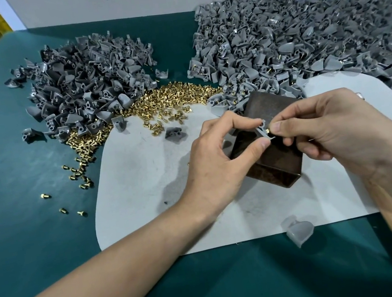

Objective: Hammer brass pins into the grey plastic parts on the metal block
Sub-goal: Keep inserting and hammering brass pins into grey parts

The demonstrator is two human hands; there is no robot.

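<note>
1. Brass pin (pixel 269 130): pinched in the right hand's (pixel 326 128) fingertips and pressed to the grey plastic part (pixel 262 130), just above the metal block (pixel 278 161). It is probably being started by hand before hammering.
2. Left hand (pixel 216 155): thumb and forefinger grip the part by its edges, leaving its hole side facing the pin.
3. Metal block: rests on the white mat (pixel 144 181), with bare mat to its left and near side.
4. Far side: the heap of brass pins (pixel 170 101) lies between the left pile of grey parts (pixel 82 76) and the right pile of grey parts (pixel 300 38), which touches the block. No hammer is visible.
</note>
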